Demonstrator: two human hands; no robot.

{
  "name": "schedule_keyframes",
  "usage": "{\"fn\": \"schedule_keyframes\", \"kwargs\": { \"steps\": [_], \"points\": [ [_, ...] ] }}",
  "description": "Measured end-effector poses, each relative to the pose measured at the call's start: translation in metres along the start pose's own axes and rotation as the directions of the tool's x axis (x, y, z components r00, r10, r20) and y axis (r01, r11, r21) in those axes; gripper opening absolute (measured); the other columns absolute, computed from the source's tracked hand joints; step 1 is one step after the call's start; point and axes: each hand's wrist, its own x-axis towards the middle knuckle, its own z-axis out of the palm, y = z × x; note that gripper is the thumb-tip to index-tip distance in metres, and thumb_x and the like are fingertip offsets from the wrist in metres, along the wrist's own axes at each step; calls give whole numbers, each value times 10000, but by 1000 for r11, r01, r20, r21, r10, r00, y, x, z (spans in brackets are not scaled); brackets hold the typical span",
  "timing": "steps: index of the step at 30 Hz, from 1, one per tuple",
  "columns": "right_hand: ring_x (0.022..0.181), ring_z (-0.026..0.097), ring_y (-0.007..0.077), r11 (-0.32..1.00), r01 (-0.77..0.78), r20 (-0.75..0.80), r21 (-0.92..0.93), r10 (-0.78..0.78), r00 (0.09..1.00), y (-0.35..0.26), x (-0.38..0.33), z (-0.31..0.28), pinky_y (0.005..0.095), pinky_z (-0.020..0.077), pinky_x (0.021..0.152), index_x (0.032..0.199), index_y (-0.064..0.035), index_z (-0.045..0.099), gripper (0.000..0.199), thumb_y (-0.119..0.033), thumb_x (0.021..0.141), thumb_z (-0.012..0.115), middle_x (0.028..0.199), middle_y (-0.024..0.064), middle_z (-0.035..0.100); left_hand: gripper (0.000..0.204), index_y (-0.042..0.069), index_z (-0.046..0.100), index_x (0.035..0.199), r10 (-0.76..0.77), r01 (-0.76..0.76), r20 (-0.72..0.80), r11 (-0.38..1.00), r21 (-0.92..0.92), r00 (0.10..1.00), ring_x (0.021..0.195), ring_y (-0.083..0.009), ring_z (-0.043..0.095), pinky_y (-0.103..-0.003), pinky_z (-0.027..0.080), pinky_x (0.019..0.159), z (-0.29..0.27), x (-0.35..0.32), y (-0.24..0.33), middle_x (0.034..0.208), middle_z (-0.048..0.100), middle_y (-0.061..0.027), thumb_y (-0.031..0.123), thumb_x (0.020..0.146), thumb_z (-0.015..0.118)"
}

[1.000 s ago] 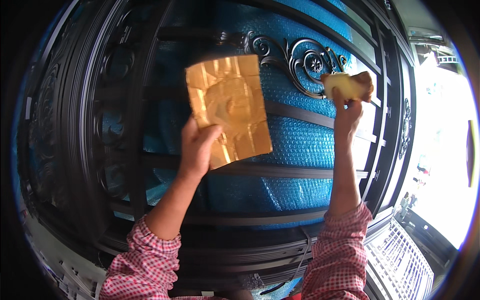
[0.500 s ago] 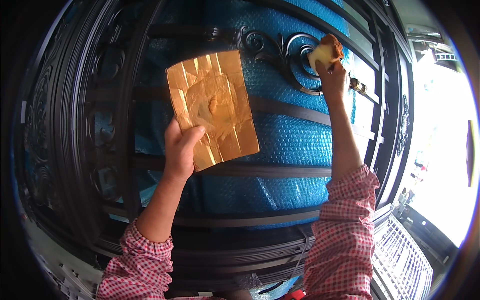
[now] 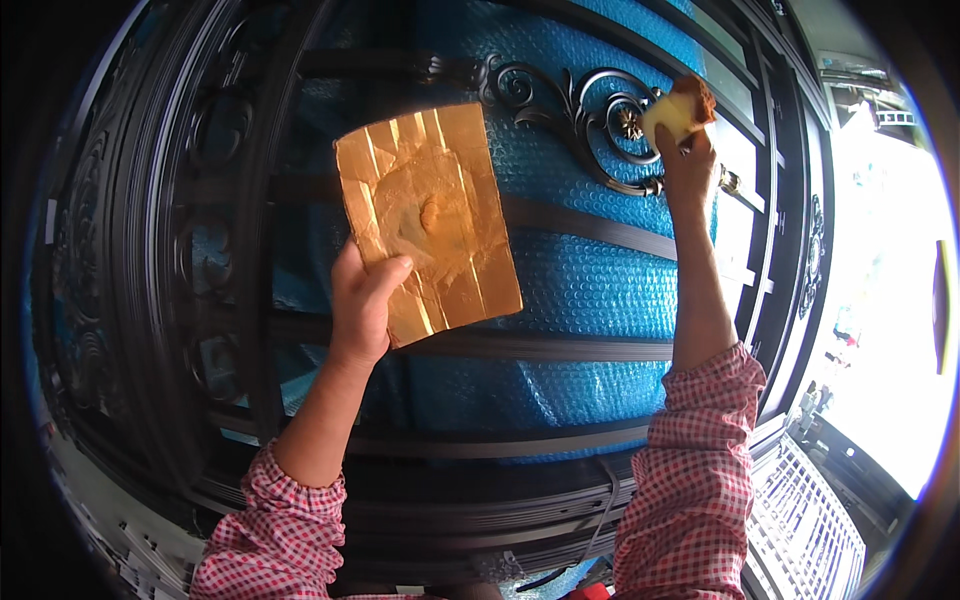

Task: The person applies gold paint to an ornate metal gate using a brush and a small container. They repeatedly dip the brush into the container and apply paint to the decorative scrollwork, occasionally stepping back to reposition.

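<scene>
Sponge: right hand has raised it onto scrollwork rosette; left hand still grips gold-smeared board.

The foil sheet is held left of the sponge, both before the gate.

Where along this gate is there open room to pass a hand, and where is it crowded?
Open: the bubble-wrap panel between the gold board and the right forearm, bordered by flat crossbars above and below; also the strip beneath the lower crossbar. Crowded: the scrollwork, where the right hand presses a sponge, and around the left hand gripping the board.
</scene>
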Motion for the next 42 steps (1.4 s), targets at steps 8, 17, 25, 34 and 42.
{"fn": "schedule_keyframes", "kwargs": {
  "steps": [8, 17, 25, 34, 42],
  "points": [
    [762, 611, 271, 999, 23, 14, -27, -23, 1000, -12, -13, -2, 367, 461, 706, 926, -55, 595, 322, -303, 726, 640, 813, 124, 625, 351, -38, 459, 1088, 7, -7, -14, 1000, -7, 1000, 861, -121, 525, -261, 430, 771, 0, 0, -1, 978, 546, -83, 51, 751, 501],
    [832, 600, 262, 983, 156, 117, -99, -144, 983, -32, -25, 8, 362, 461, 741, 947, -26, 585, 324, -245, 715, 646, 905, 126, 613, 343, -37, 463, 1083, -19, 19, -20, 1000, -24, 1000, 864, -126, 528, -267, 432, 771, 1, 0, 1, 977, 546, -83, 48, 753, 501],
    [809, 592, 276, 983, 179, -9, -39, -179, 984, -14, -31, -4, 374, 455, 749, 940, -21, 580, 301, -192, 704, 652, 873, 130, 607, 357, -35, 452, 1097, 5, -5, 2, 1000, -24, 1000, 874, -131, 528, -275, 430, 784, 1, 0, 1, 983, 544, -84, 45, 754, 504],
    [908, 560, 259, 984, 155, -28, -90, -158, 987, 25, -39, -20, 374, 416, 794, 948, -32, 580, 280, -193, 729, 645, 921, 105, 592, 345, -30, 459, 1085, -5, 5, -12, 1000, -23, 1000, 868, -127, 526, -268, 429, 773, 0, -1, -1, 975, 543, -83, 45, 752, 512],
    [821, 586, 275, 979, 183, 2, -92, -184, 983, 28, -36, -20, 360, 464, 718, 947, -30, 572, 293, -182, 714, 662, 893, 118, 595, 357, -30, 446, 1098, -3, 3, -6, 1000, -14, 1000, 865, -128, 528, -269, 434, 767, -1, -1, -3, 986, 539, -86, 43, 754, 511]
  ]
}}
